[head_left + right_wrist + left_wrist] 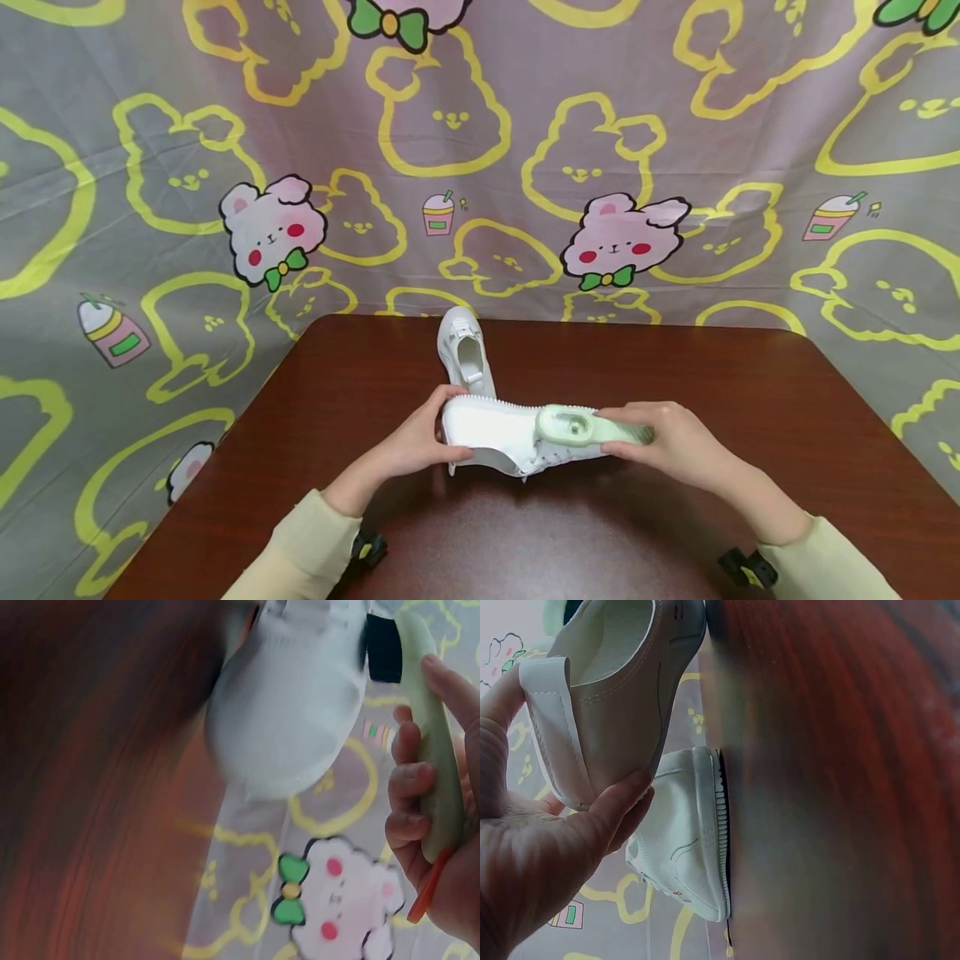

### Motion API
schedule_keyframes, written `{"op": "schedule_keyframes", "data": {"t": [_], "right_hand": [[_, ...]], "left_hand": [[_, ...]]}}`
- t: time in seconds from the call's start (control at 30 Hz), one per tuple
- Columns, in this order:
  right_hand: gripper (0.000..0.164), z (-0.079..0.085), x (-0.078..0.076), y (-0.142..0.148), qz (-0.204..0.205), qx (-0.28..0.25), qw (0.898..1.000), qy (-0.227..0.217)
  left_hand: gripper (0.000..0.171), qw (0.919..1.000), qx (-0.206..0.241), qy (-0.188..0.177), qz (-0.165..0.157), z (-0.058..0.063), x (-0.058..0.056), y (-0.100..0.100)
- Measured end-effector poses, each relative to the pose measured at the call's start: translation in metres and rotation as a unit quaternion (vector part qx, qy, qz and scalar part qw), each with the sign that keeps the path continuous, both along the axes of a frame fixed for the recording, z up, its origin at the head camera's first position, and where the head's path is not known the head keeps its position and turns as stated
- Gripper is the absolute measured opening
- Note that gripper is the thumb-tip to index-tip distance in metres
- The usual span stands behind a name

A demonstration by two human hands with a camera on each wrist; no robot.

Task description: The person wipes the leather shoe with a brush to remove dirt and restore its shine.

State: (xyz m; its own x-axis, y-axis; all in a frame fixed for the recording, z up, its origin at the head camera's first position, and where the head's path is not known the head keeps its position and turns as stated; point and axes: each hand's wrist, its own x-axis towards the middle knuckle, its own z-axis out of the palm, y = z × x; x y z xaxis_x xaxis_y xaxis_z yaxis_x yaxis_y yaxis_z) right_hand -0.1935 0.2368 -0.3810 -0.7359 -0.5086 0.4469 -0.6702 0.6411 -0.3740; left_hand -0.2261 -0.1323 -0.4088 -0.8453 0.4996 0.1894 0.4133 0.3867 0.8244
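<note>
Left hand (420, 435) grips the heel of a white strapped shoe (498, 427), held between hands; right hand (678, 442) grips a pale-green, dark-bristled brush (564, 427) at its sole. Risk: heel-only hold could twist under hard brush pressure toe-side.

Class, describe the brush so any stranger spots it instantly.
At the brown table, the left hand holds a white shoe. Beside that shoe's front half, the right hand grips the brush. Its pale green body and dark bristles separate it from that shoe and the second shoe.
</note>
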Motion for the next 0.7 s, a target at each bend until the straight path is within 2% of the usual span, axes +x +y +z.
{"op": "schedule_keyframes", "data": {"t": [0.2, 0.33, 0.47, 0.7], "right_hand": [[0.036, -0.001, -0.009, 0.016, -0.076, -0.023, 0.997, -0.006], [0.036, 0.002, -0.009, 0.018, -0.096, -0.030, 0.995, 0.011], [0.036, 0.006, -0.004, 0.010, -0.066, -0.043, 0.997, 0.010], [0.037, 0.007, 0.009, -0.015, 0.035, -0.025, 0.999, 0.020]], "left_hand": [[0.076, 1.0000, 0.005, -0.002, -0.007, -0.001, 0.001, -0.002], [0.075, 1.0000, 0.003, -0.008, -0.005, -0.001, 0.001, -0.002], [0.075, 0.9999, 0.005, -0.012, -0.004, 0.000, 0.001, -0.002], [0.075, 0.9998, 0.011, -0.013, -0.009, 0.000, 0.001, -0.001]]}}
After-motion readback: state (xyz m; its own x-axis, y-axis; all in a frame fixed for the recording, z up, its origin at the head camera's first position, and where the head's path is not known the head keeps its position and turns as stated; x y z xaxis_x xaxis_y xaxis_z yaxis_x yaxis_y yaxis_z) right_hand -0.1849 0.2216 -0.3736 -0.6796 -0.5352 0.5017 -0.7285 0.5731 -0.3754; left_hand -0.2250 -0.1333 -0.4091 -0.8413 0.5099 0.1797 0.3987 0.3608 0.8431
